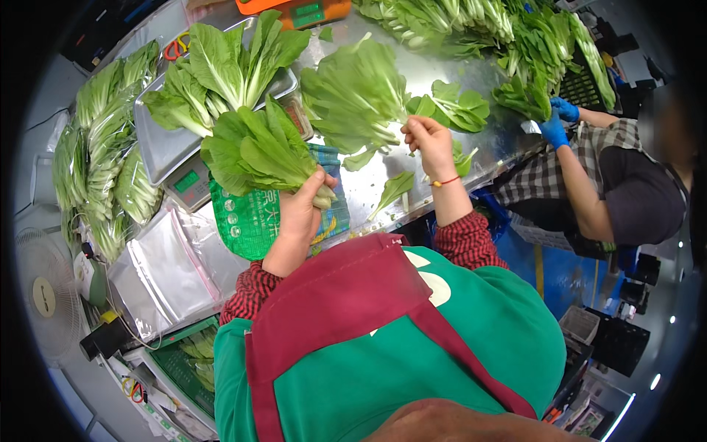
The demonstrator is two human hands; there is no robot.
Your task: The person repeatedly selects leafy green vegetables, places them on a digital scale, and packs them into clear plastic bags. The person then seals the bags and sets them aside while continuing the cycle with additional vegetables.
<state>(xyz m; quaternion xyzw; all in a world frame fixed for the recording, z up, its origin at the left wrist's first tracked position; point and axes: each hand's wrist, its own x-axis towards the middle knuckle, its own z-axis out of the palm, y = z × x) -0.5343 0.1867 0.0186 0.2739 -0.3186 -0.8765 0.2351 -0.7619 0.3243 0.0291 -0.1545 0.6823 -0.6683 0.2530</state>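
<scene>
My left hand [297, 218] grips a bunch of leafy green vegetables [259, 146] by its pale stem ends, and the leaves fan up and away to the left. Over the metal table [359, 190], my right hand [429, 142] has its fingers bent together beside the stem ends of a loose heap of greens [356, 91]. Whether a stem is between those fingertips cannot be made out. Below the left-hand bunch lie a green printed bag [246, 224] and a blue one [334, 179]. More greens [229, 69] rest on the metal tray [160, 141] of a scale [190, 179].
Bagged greens [102, 143] are stacked at left beside clear plastic bags [165, 265]. An orange scale [295, 14] and scissors [177, 47] are at the back. On the right, a co-worker's blue-gloved hands [555, 127] hold greens. A fan [47, 298] stands far left.
</scene>
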